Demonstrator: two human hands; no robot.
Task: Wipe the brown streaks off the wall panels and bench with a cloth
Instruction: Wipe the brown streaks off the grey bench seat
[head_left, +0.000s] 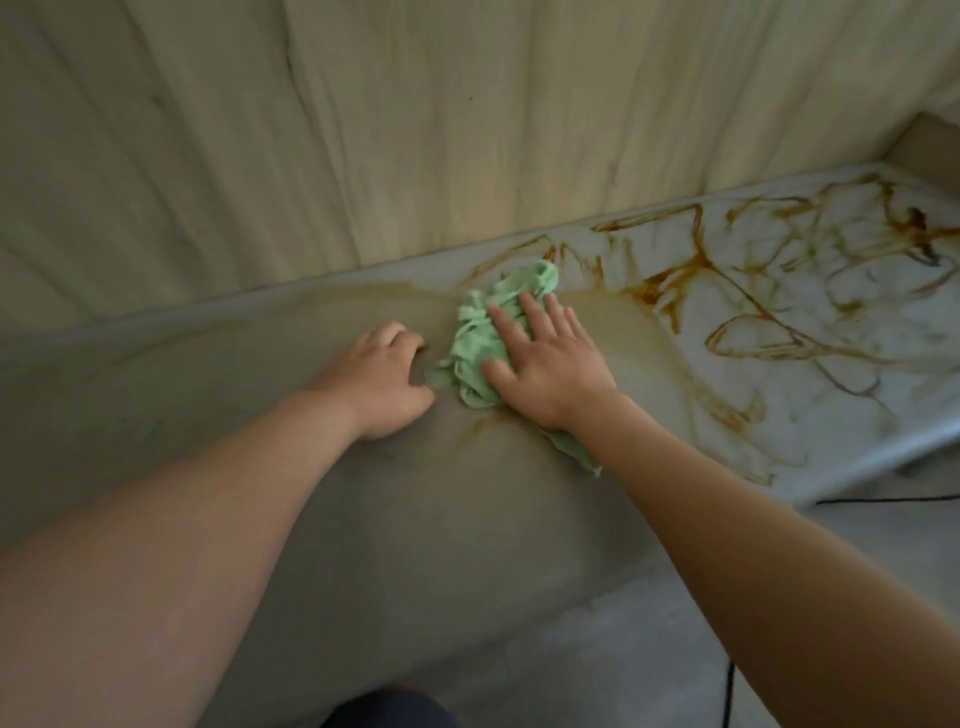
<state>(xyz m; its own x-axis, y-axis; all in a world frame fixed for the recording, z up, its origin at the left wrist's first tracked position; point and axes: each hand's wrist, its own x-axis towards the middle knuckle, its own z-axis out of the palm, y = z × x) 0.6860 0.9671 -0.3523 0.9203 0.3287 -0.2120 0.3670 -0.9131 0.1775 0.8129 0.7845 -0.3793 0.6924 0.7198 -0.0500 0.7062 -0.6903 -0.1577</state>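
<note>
The wall panels fill the view from 9 round to 1 o'clock and look largely clean. The bench runs below them, dull and smeared at 8 o'clock, while the brown streaks crowd its far end at 2 to 3 o'clock, so the work probably heads that way. The green cloth lies bunched at centre, on the edge of the stained patch. The right hand presses it flat with fingers straight and spread, to bear down widely. The left hand, at the cloth's 9 o'clock, rests on the bench with fingers curled, likely bracing; whether it nips the cloth's corner I cannot tell.
</note>
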